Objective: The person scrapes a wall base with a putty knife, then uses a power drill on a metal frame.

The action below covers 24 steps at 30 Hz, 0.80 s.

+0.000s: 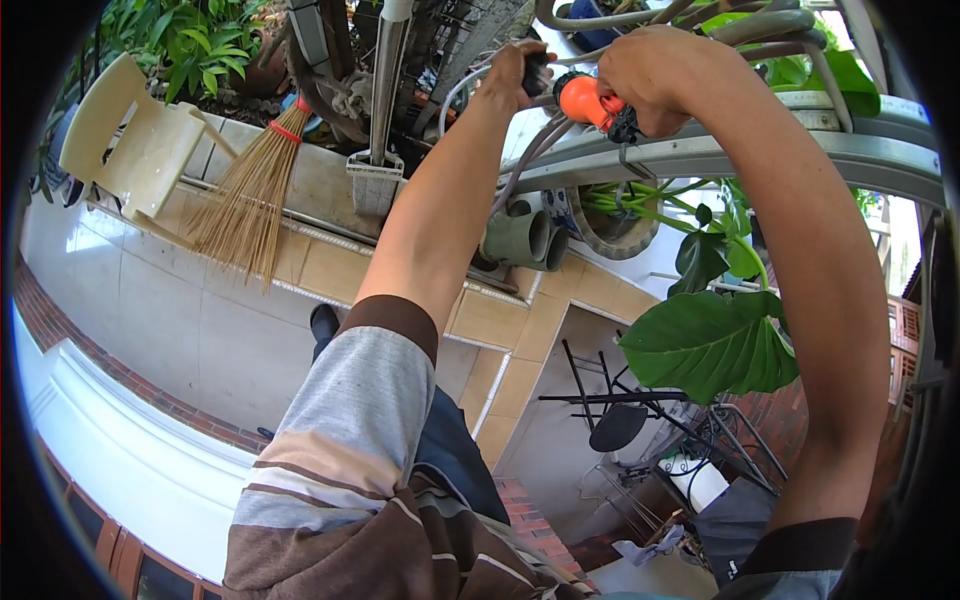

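My right hand (650, 80) is closed around an orange and black hose nozzle (580, 99), whose black part shows below my fingers. To its left, my left hand (515, 75) has its fingers curled on a small dark piece (540, 74); its kind is too hidden to tell. Both arms reach up and forward. A grey hose (765, 26) loops over a metal rail (840, 148) beside and behind my right hand. Whether the hose joins the nozzle is hidden by my fingers.
A cream plastic chair (150, 135) and a stick broom (255, 190) stand at left, near a long-handled dustpan (375, 185). Green boots (517, 240) stand beside a potted plant (640, 235) with large leaves (710, 345). Black metal chairs (640, 405) lie lower right.
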### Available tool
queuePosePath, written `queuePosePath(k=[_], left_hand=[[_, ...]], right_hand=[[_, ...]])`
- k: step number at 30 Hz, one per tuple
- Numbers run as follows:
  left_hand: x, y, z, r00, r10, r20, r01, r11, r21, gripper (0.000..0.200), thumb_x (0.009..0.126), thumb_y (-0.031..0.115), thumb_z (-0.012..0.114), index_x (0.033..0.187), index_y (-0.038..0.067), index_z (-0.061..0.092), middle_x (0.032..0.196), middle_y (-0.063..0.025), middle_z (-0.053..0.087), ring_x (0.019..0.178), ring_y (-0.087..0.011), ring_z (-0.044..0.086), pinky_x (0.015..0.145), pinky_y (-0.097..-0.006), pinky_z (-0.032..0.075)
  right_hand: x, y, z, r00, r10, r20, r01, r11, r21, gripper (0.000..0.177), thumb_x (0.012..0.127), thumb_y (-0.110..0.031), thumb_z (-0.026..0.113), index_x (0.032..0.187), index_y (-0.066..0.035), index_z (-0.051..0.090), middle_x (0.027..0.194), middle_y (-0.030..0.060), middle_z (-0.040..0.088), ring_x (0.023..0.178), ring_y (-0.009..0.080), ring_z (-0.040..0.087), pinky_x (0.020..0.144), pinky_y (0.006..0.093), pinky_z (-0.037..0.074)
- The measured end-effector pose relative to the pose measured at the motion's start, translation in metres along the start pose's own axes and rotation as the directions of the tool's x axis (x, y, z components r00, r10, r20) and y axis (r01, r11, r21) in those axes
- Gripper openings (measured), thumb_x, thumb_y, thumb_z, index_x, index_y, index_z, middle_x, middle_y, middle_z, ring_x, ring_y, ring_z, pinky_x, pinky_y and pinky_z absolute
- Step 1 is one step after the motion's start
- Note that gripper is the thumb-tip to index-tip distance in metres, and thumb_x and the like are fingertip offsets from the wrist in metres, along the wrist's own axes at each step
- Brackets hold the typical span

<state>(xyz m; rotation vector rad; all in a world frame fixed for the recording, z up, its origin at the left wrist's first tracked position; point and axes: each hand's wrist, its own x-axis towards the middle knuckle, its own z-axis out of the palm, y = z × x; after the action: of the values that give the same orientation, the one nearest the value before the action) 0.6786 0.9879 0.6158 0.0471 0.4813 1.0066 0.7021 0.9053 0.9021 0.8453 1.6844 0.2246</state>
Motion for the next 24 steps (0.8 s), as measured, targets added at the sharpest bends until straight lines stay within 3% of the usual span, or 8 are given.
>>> queuePosePath(k=[4, 10, 13, 14, 17, 19, 22, 24], left_hand=[[0.016, -0.01, -0.005, 0.997, -0.06, 0.049, 0.069, 0.976, -0.207, 0.02, 0.094, 0.015, 0.054, 0.108, 0.001, 0.054, 0.088, -0.0174, 0.068, 0.065, -0.0274, 0.063, 0.062, -0.0433, 0.054], [0.051, -0.034, -0.028, 0.976, 0.153, -0.157, -0.114, 0.967, 0.229, 0.044, 0.101, 0.043, 0.045, 0.111, 0.003, 0.06, 0.094, -0.0144, 0.069, 0.081, -0.0306, 0.068, 0.063, -0.053, 0.054], [-0.03, -0.008, 0.009, 0.971, 0.089, -0.221, -0.052, 0.985, 0.167, 0.047, 0.1, 0.045, 0.047, 0.111, 0.002, 0.062, 0.101, -0.0163, 0.067, 0.08, -0.0339, 0.068, 0.063, -0.0575, 0.054], [-0.04, -0.001, 0.009, 0.984, -0.001, -0.18, -0.002, 1.0, -0.016, 0.046, 0.099, 0.045, 0.048, 0.11, 0.002, 0.061, 0.107, -0.0192, 0.066, 0.079, -0.0371, 0.068, 0.065, -0.0541, 0.057], [-0.013, -0.008, -0.01, 0.996, 0.013, -0.085, -0.028, 0.984, -0.176, 0.04, 0.097, 0.041, 0.052, 0.11, 0.004, 0.061, 0.108, -0.0223, 0.065, 0.078, -0.0387, 0.068, 0.063, -0.0462, 0.057], [0.0, -0.014, -0.017, 0.99, 0.049, -0.133, -0.05, 0.999, -0.005, 0.028, 0.095, 0.029, 0.055, 0.106, 0.004, 0.061, 0.104, -0.0226, 0.065, 0.075, -0.0358, 0.068, 0.059, -0.044, 0.058], [0.014, -0.018, -0.028, 0.974, 0.106, -0.2, -0.053, 0.966, 0.253, 0.021, 0.094, 0.021, 0.056, 0.104, 0.004, 0.06, 0.097, -0.0204, 0.065, 0.069, -0.0324, 0.068, 0.055, -0.0448, 0.058], [0.029, -0.021, -0.03, 0.971, 0.072, -0.228, -0.042, 0.99, 0.134, 0.017, 0.094, 0.019, 0.056, 0.102, 0.004, 0.061, 0.09, -0.0176, 0.065, 0.063, -0.028, 0.066, 0.049, -0.0418, 0.056]], right_hand=[[0.001, 0.002, 0.004, 1.0, 0.013, -0.021, -0.012, 0.999, 0.038, 0.036, 0.057, 0.001, 0.067, 0.09, -0.011, 0.072, 0.085, 0.0118, 0.071, 0.085, 0.0326, 0.069, 0.076, 0.0417, 0.056], [-0.003, -0.002, -0.004, 0.999, 0.022, 0.024, -0.022, 1.0, 0.001, 0.036, 0.057, 0.001, 0.066, 0.091, -0.011, 0.072, 0.085, 0.012, 0.071, 0.085, 0.033, 0.068, 0.073, 0.0419, 0.056], [-0.003, -0.002, -0.003, 1.0, 0.018, 0.026, -0.018, 1.0, -0.002, 0.038, 0.057, 0.001, 0.066, 0.092, -0.011, 0.072, 0.087, 0.0118, 0.071, 0.085, 0.0331, 0.068, 0.073, 0.042, 0.056], [-0.004, -0.001, -0.002, 1.0, 0.017, 0.026, -0.017, 1.0, 0.003, 0.038, 0.057, 0.001, 0.066, 0.093, -0.011, 0.072, 0.087, 0.0116, 0.071, 0.085, 0.0331, 0.068, 0.073, 0.042, 0.056], [-0.003, -0.002, -0.001, 0.998, 0.046, 0.03, -0.047, 0.999, 0.018, 0.04, 0.057, 0.002, 0.066, 0.094, -0.011, 0.071, 0.089, 0.0114, 0.072, 0.086, 0.0333, 0.068, 0.074, 0.0421, 0.056], [-0.031, -0.002, -0.009, 0.992, -0.067, -0.102, 0.071, 0.997, 0.036, 0.04, 0.056, 0.002, 0.066, 0.094, -0.01, 0.071, 0.089, 0.0116, 0.072, 0.086, 0.0333, 0.068, 0.074, 0.0422, 0.056], [-0.019, -0.001, -0.01, 0.998, -0.029, -0.054, 0.034, 0.995, 0.096, 0.041, 0.055, 0.003, 0.066, 0.095, -0.01, 0.071, 0.089, 0.012, 0.071, 0.086, 0.0333, 0.068, 0.073, 0.0425, 0.056], [-0.008, 0.0, -0.007, 1.0, 0.013, 0.002, -0.013, 0.993, 0.117, 0.042, 0.055, 0.003, 0.065, 0.095, -0.01, 0.071, 0.088, 0.0123, 0.071, 0.085, 0.0333, 0.068, 0.072, 0.0429, 0.055]])
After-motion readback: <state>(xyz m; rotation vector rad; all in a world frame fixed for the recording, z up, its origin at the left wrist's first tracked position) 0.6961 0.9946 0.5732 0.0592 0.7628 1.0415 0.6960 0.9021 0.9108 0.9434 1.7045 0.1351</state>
